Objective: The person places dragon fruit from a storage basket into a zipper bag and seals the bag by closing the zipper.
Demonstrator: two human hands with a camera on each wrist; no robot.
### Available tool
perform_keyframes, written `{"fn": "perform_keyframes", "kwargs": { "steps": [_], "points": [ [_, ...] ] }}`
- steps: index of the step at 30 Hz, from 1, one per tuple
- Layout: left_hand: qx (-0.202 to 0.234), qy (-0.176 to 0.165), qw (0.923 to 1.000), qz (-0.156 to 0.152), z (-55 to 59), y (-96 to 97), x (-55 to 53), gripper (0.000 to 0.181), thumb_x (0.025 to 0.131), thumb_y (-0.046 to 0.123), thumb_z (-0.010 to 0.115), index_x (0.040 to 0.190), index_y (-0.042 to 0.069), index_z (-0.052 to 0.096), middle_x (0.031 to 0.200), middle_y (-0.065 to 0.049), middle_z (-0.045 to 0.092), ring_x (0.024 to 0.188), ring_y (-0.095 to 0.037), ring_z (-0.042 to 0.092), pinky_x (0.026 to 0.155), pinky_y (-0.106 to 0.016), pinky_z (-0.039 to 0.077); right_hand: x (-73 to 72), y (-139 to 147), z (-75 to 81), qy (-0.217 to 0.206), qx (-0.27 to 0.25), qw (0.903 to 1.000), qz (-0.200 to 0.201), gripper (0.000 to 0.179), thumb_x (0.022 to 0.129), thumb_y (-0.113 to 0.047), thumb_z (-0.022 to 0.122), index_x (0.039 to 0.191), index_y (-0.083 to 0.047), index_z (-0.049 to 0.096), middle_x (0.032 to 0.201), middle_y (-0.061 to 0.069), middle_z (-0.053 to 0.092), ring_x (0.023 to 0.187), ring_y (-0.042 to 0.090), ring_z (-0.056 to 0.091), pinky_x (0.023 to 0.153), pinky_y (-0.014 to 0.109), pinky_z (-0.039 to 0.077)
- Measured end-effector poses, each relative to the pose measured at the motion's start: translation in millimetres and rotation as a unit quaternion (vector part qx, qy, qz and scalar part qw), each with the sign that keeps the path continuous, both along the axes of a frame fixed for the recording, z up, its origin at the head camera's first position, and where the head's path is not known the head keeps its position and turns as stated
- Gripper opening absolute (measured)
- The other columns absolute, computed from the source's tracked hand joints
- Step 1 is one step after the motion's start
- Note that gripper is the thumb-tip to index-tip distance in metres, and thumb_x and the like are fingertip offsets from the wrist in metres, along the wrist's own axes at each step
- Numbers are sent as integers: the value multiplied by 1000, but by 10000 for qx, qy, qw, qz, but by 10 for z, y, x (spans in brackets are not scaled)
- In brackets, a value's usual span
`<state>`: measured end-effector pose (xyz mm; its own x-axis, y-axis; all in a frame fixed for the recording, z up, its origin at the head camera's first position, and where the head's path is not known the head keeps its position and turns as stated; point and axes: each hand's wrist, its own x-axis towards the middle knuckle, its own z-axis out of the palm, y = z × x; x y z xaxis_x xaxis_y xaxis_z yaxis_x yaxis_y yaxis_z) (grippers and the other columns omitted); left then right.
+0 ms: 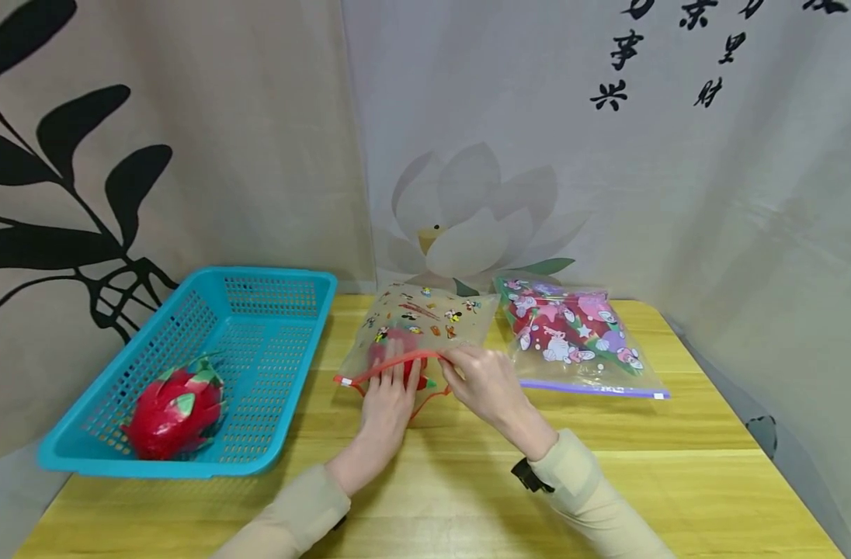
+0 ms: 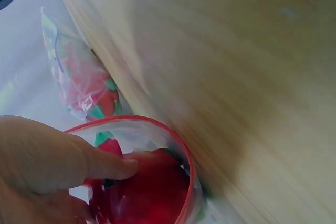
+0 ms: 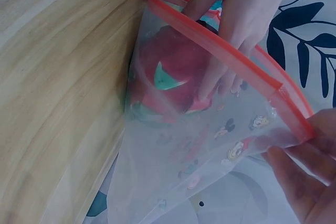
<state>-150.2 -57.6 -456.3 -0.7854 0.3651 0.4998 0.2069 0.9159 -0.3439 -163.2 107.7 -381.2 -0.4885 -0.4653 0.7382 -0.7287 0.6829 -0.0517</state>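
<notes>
A clear zip bag with a red rim (image 1: 477,317) and small cartoon prints lies on the table, its mouth parted. Inside is a red dragon fruit (image 3: 176,69) with green scales, partly hidden by the printed film and the fingers. My left hand (image 1: 387,404) reaches through the mouth and holds the fruit, thumb (image 2: 113,163) on one side and fingers (image 3: 212,80) on another. At the right end of the mouth, my right hand (image 1: 484,380) pinches the red rim (image 3: 291,116) between thumb and fingers.
A blue perforated basket (image 1: 303,349) stands on the left, with another dragon fruit (image 1: 170,415) in it. To the right lies a purple-zip bag (image 1: 579,330) with red and green contents. A printed cloth hangs behind the wooden table (image 1: 677,481).
</notes>
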Motion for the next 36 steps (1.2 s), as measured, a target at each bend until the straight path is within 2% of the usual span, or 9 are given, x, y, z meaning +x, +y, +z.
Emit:
{"fn": "perform_keyframes", "kwargs": {
  "steps": [4, 10, 18, 21, 26, 31, 32, 35, 36],
  "points": [
    [-16, 145, 9998, 96, -8, 22, -15, 44, 88, 16, 59, 132, 18, 57, 130, -16, 58, 115, -27, 57, 97, -39, 48, -2, 4, -12, 19, -34, 10000, 27, 5, 80, -7, 69, 81, -10, 73, 71, 1, 72, 51, 11, 62, 44, 20, 46],
    [69, 233, 9996, 129, 32, 59, -34, 42, 90, 12, 52, 132, 14, 55, 137, -23, 49, 128, -31, 49, 101, -40, 46, -2, 12, -20, 48, 6, 10000, 33, 6, 80, -6, 68, 80, -10, 72, 70, 0, 71, 51, 10, 62, 43, 20, 45],
    [186, 786, 9967, 40, 38, 85, -121, 35, 87, 6, 44, 120, 11, 57, 130, -25, 54, 121, -31, 55, 99, -39, 48, 7, 33, -30, 53, -4, 10000, 31, 5, 79, -6, 69, 80, -10, 72, 70, 1, 71, 50, 10, 62, 43, 21, 45],
    [127, 546, 9984, 107, 20, 96, -158, 30, 87, 9, 51, 117, 11, 55, 127, -25, 56, 111, -29, 62, 99, -39, 48, 10, 42, -33, 39, -13, 10000, 23, 5, 79, -6, 69, 80, -10, 73, 71, 1, 72, 51, 10, 62, 43, 21, 45],
    [-214, 33, 9990, 385, 21, 106, -202, 37, 85, 13, 61, 120, 11, 52, 131, -25, 54, 119, -30, 57, 99, -37, 48, 18, 56, -39, -16, -31, 10000, 12, 6, 80, -7, 68, 80, -9, 73, 73, 1, 72, 54, 11, 64, 44, 21, 45],
    [-570, 163, 9969, 525, 17, 110, -245, 50, 87, 15, 61, 135, 11, 47, 136, -24, 51, 133, -32, 45, 102, -39, 45, 23, 75, -47, -42, -16, 10000, -56, 6, 80, -7, 68, 80, -10, 73, 71, 0, 72, 52, 10, 62, 42, 18, 40],
    [-683, 126, 9959, 579, 20, 109, -252, 53, 88, 16, 61, 138, 11, 44, 138, -24, 49, 135, -32, 41, 109, -42, 39, 22, 76, -46, -46, -11, 10000, -55, 6, 80, -7, 68, 80, -10, 73, 70, 0, 71, 51, 10, 61, 42, 16, 39],
    [-744, -31, 9950, 666, 13, 112, -269, 57, 88, 18, 63, 141, 12, 41, 142, -23, 45, 136, -32, 40, 109, -41, 39, 21, 79, -43, -58, -21, 10000, -29, 6, 80, -7, 69, 80, -10, 74, 70, 0, 71, 49, 8, 58, 41, 14, 35],
    [-819, -91, 9940, 722, 13, 116, -270, 59, 88, 21, 63, 142, 12, 40, 143, -21, 44, 134, -30, 42, 104, -37, 44, 21, 80, -42, -53, -24, 10000, -18, 6, 80, -7, 69, 80, -10, 74, 70, 0, 71, 48, 8, 58, 41, 14, 34]
  ]
}}
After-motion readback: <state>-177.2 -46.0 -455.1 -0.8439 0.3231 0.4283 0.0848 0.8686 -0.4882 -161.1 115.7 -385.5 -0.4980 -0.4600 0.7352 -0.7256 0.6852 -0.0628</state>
